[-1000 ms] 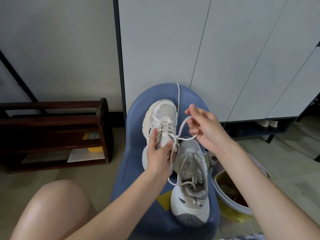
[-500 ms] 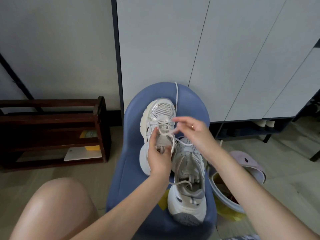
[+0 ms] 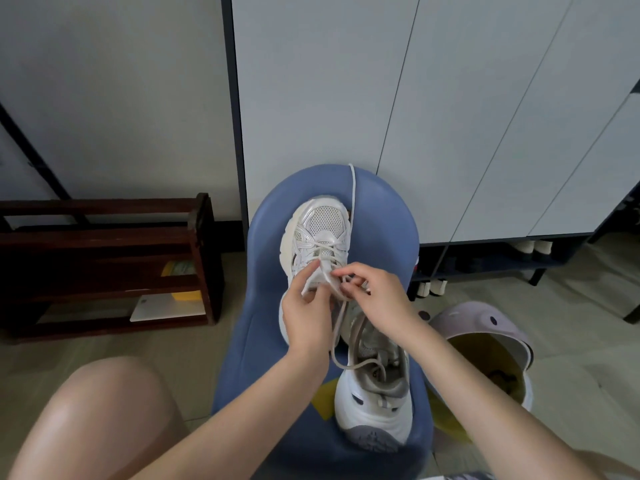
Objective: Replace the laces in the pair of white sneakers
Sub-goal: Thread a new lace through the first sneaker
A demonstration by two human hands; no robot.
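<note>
At the far left a dark wooden rack [image 3: 104, 265] is standing against the wall, apart from the work. In the middle, a blue stool [image 3: 263, 306] is carrying both white sneakers. The left hand [image 3: 304, 317] is resting on the far sneaker [image 3: 320, 237], its thumb and fingers pinching a strand of the white lace [image 3: 334, 285] over the tongue. Just beside it, the right hand [image 3: 377, 299] is curling its fingers around another part of that lace, close to the eyelets. The lower rows near the toe are already crossing neatly, so this shoe seems partly laced, with the upper eyelets probably still waiting. One lace end is trailing up over the stool's back edge; another loop is hanging down onto the near sneaker [image 3: 374, 403], which is lying heel toward the camera, its own laces looking loose and dull. That second shoe likely remains to be done. Farther right, a pale bin [image 3: 485, 330] is sitting open on the floor.
</note>
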